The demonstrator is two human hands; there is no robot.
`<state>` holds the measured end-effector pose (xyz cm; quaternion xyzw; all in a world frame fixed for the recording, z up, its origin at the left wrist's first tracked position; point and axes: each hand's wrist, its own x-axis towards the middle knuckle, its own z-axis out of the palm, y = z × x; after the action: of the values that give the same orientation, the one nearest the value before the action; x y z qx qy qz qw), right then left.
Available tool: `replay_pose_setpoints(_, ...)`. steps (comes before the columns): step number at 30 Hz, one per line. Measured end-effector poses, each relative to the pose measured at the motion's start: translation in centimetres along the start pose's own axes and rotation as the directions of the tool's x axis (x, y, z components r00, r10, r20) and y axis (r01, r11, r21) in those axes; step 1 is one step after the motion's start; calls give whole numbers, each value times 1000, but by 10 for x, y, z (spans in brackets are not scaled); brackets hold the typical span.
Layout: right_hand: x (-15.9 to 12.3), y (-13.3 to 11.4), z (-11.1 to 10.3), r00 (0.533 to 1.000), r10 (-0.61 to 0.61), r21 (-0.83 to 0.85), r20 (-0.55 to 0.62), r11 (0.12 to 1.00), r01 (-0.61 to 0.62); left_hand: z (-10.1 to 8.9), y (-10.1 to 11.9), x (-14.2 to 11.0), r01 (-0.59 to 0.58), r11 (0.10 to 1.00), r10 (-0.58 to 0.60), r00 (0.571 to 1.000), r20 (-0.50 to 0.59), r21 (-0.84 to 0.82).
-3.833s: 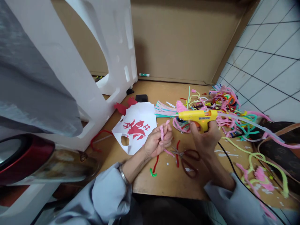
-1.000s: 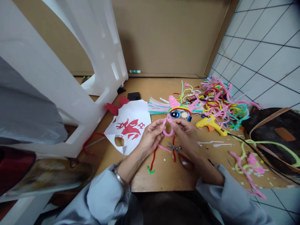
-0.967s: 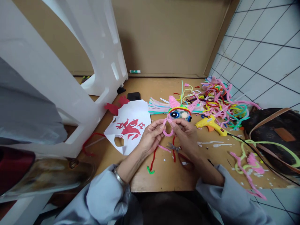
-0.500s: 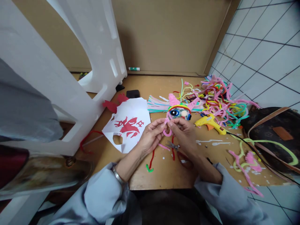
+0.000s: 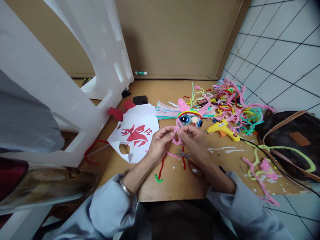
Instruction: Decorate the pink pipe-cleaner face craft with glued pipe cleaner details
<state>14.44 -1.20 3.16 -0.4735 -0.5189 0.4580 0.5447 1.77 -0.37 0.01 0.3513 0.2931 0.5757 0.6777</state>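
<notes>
scissors (image 5: pixel 184 154) seem partly hidden behind the right hand (image 5: pixel 193 140).

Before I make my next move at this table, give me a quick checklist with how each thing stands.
1. Pink loop held: ok, pinched by the left hand and right hand.
2. Glue gun set down: ok, on the table.
3. Glue gun hot: cannot tell.
4. Scissors fully in view: not ok, the right arm hides part of them.
5. Eyed figure nearby: ok, just beyond the hands.
</notes>
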Motion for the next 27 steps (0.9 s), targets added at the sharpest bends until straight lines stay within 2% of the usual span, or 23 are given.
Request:
replay_pose_setpoints(6,0,3,1,999,29,-9,-15,1000,-29,-4,-1,0,-55,991,58,998,-20,124)
replay_pose_setpoints(12,-2,4,5,998,45,-8,-32,999,-45,-6,-2,0,-97,983,95,995,19,155)
replay_pose_setpoints(17,-6,10,10,998,50,23,-38,999,-49,-9,-4,0,-148,965,151,989,3,218)
replay_pose_setpoints(27,-10,15,12,999,46,19,-24,999,-45,-8,-4,0,-163,938,179,984,-25,305)
